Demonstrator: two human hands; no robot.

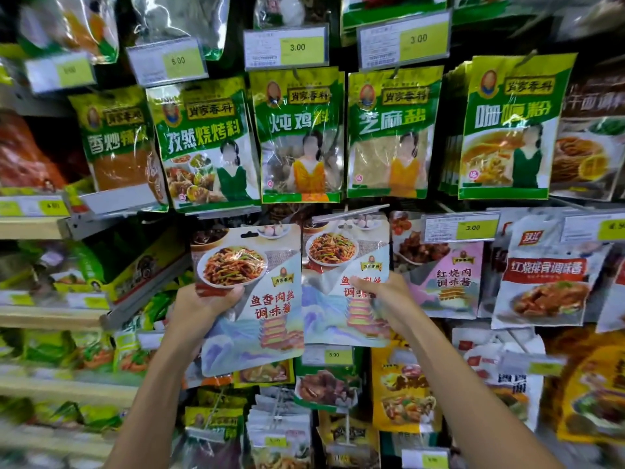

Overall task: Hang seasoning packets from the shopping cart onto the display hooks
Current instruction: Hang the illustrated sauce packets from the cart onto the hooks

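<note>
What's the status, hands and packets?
Both busy: left hand grips left packet, not hung. Right hand grips right packet, top up at the hook; threaded or not, can't tell. Nothing seen blocking the hook.

Two packets side by side before the display: left packet (pixel 250 299) in left hand (pixel 203 302), right packet (pixel 341 286) in right hand (pixel 382 299), top just under hook (pixel 351 213). Hanging packets (pixel 301 137) above; price tag (pixel 460 226) right.

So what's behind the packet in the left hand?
The packet held by the left hand hides most of it. Below its bottom edge a yellow packet peeks out; anything directly behind is covered.
</note>
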